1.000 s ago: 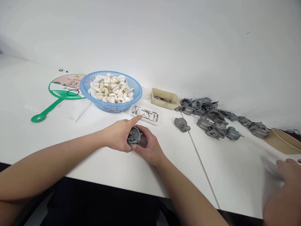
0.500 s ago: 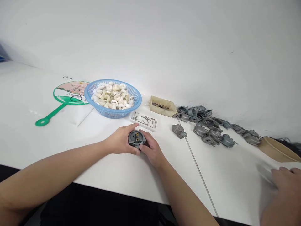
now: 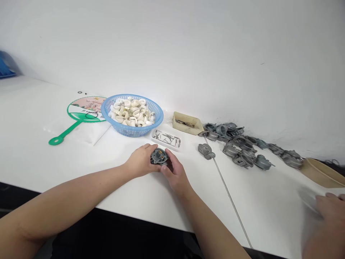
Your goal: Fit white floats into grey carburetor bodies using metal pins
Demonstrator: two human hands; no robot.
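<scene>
Grey carburetor body [image 3: 159, 157] turned, brass jet [image 3: 159, 152], fingers of left hand [image 3: 140, 162], right hand [image 3: 176, 176] clasping

The basket [image 3: 132, 132] is sky blue, the fan [image 3: 86, 103] green-rimmed, the casting [image 3: 159, 156] dark grey.

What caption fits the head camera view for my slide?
The left hand and right hand hold a small grey metal housing at a white table, near a blue plastic basket.
</scene>
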